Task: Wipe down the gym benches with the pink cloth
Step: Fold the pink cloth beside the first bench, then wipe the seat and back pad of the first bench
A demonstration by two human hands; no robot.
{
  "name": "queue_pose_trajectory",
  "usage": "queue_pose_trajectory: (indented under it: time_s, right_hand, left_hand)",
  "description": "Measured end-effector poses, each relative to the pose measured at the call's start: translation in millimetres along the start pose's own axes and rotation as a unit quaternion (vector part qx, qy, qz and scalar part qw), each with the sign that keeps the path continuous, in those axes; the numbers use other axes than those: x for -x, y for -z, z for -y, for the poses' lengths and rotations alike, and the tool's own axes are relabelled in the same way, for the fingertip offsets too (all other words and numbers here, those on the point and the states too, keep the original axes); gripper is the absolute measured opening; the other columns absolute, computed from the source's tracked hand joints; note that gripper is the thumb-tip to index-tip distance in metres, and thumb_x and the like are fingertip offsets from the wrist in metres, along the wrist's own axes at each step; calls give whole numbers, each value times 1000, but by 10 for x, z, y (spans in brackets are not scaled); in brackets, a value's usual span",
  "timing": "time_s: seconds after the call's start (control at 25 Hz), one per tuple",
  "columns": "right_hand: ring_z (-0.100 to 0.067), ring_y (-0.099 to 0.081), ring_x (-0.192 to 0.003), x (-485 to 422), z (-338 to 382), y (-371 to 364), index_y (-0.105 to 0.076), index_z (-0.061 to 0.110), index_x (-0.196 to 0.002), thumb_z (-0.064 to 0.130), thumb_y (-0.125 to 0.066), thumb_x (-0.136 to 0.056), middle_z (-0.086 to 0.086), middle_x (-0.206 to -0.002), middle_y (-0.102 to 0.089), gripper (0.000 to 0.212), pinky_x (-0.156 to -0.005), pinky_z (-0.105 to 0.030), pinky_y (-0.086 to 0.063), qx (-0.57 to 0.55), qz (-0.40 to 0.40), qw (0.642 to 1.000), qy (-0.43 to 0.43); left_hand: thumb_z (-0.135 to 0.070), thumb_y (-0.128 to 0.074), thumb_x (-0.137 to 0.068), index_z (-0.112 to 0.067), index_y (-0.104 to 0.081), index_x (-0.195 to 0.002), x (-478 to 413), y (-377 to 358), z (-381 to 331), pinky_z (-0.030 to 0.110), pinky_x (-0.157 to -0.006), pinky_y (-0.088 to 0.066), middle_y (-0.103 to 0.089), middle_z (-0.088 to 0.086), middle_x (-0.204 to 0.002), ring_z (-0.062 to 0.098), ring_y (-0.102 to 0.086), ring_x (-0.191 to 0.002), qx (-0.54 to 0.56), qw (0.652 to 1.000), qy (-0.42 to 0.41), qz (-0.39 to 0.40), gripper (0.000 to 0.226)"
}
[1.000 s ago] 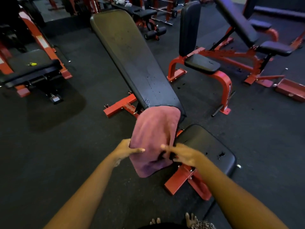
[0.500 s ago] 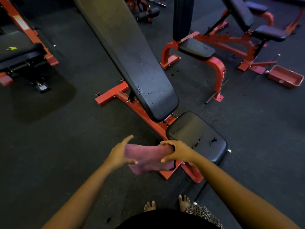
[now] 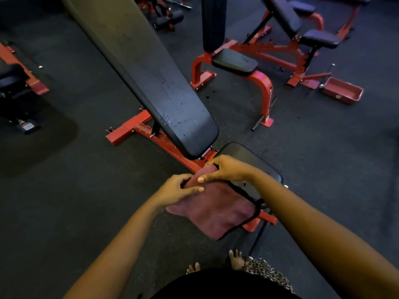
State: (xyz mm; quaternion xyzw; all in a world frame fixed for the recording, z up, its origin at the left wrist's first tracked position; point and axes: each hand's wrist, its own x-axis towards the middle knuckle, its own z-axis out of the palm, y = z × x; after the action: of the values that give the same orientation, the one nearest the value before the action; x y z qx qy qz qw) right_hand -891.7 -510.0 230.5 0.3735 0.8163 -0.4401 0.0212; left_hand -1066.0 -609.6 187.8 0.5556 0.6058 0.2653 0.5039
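While both hands, left hand [image 3: 180, 189] and right hand [image 3: 224, 169], pinch the pink cloth [image 3: 218, 209], looks like refolding; next up probably the seat pad [image 3: 244, 154].

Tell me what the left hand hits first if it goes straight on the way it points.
Beyond the pink cloth it pinches, the left hand would likely meet the right hand; depth is unclear.

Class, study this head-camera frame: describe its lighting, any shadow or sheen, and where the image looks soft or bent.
Head view: dim overall; a dull sheen runs along the backrest pad; a darker shadow patch lies on the floor at left; the pink cloth looks slightly soft; the wide lens bows the pad's long edges.
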Motion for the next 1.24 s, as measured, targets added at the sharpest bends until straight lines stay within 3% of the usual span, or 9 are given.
queue_pose_trajectory:
  time_s: [0.16,0.36,0.52,0.64,0.76,0.84,0.92,1.12,1.24]
  right_hand:
    - [-13,-59,-101,85,-264,-87,-59,16,-113,41,-76,-73,1,-110,-63,50,-89,-31,-49,-68,-175,981,-51]
    - [-2,-52,-114,352,-450,-338,-37,19,-136,12,-85,-62,11,-125,-53,88,-95,-19,-47,-233,-46,971,-26]
    - [-1,-61,-93,316,-404,-390,-58,13,-115,8,-83,-66,4,-105,-66,55,-82,-22,-52,-252,-82,964,-28]
    - [-8,-66,-91,356,-393,-447,-67,24,-94,34,-79,-70,5,-97,-71,29,-83,-28,-54,-221,-61,972,-45]
    - [-14,-66,-93,370,-408,-412,-66,22,-98,45,-71,-74,0,-101,-71,32,-85,-32,-54,-315,-126,936,-96]
    - [-15,-65,-95,323,-411,-344,-63,19,-102,42,-68,-78,-3,-104,-69,33,-84,-31,-52,-412,-144,889,-139]
    - [-16,-64,-99,274,-456,-341,-62,19,-104,37,-73,-74,-3,-106,-68,37,-87,-31,-51,-470,-122,859,-163]
    - [-20,-55,-112,321,-765,-699,-45,16,-130,35,-93,-41,-5,-129,-55,102,-99,-42,-47,-415,-94,872,-243]
    - [-17,-44,-113,440,-857,-781,-28,17,-136,21,-84,-65,-1,-130,-42,91,-99,-33,-42,-389,-183,862,-268]
  left_hand:
    - [-33,-68,-75,-8,-64,-78,-159,-175,-58,26,-60,-45,-62,3,-71,13,-54,-68,225,971,76,-34,26]
    - [-37,-72,-67,-8,-66,-84,-173,-35,-176,19,-62,-52,-67,1,-78,10,-59,-73,217,973,34,65,35]
    - [-47,-81,-54,-27,-60,-112,-145,157,-123,14,-79,-45,-61,-19,-100,-4,-57,-91,-150,981,4,123,65]
    - [-31,-83,-61,-23,-63,-94,-37,91,175,19,-70,-45,-63,-7,-93,12,-59,-91,-263,959,66,79,39]
    - [-40,-86,-44,-22,-66,-94,98,206,343,23,-78,-50,-69,-1,-96,14,-62,-92,95,993,74,-4,57]
    - [-62,-82,-41,-23,-63,-109,146,217,402,31,-87,-50,-70,1,-106,16,-64,-97,389,916,73,-66,80]
    - [-75,-62,-55,-26,-57,-118,167,118,422,38,-91,-50,-69,2,-113,18,-64,-103,489,865,102,-47,80]
    - [-12,-83,-61,-38,-15,-144,-7,-27,520,39,-98,-47,-47,9,-137,19,-52,-120,286,940,164,-86,111]
    - [-26,-86,-58,-49,-30,-136,-125,-85,621,35,-107,-37,-36,-5,-144,12,-34,-133,116,987,109,-18,99]
